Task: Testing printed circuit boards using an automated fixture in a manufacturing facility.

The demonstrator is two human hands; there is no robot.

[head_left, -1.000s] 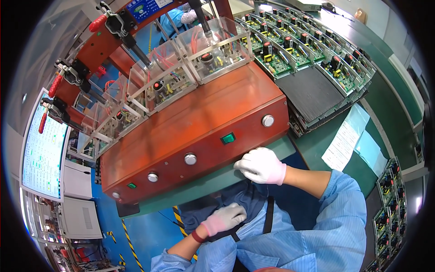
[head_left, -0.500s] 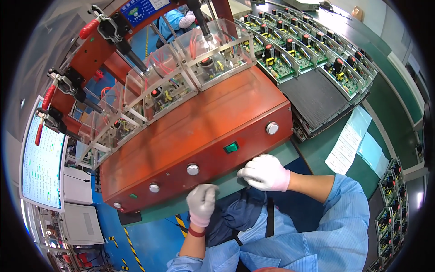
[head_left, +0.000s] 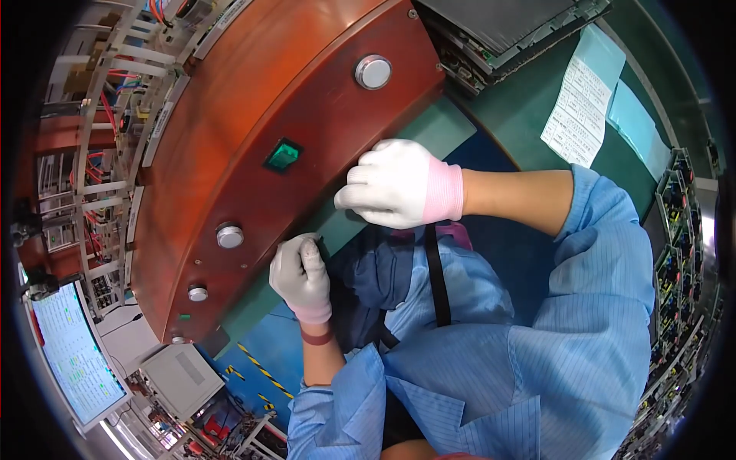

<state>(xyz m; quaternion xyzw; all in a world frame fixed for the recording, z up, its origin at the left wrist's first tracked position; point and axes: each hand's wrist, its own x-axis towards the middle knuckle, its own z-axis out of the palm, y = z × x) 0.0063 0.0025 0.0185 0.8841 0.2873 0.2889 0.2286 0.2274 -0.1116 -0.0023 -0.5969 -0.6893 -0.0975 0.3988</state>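
My right hand (head_left: 395,184), in a white glove with a pink cuff, is curled into a fist at the green table edge (head_left: 337,226), just in front of the red fixture box (head_left: 307,115). Nothing shows in its fingers. My left hand (head_left: 300,277), gloved in white too, is closed with the thumb laid against the bent fingers, close to the box's lower front edge. It holds nothing that I can see. The box front carries a green rocker switch (head_left: 284,156) and round silver buttons, among them a large button (head_left: 373,72) and a smaller button (head_left: 230,236).
Clear-walled test stations (head_left: 107,161) with wires line the box's far left side. A lit monitor (head_left: 77,353) and a pale equipment case (head_left: 182,378) stand at lower left. Printed sheets (head_left: 579,103) lie on the right table. Racked circuit boards (head_left: 678,253) curve along the right edge.
The view has turned and dropped closer to the front of the box, and the clamps and far boards have mostly left it. Both hands stay closed near the box's front edge.
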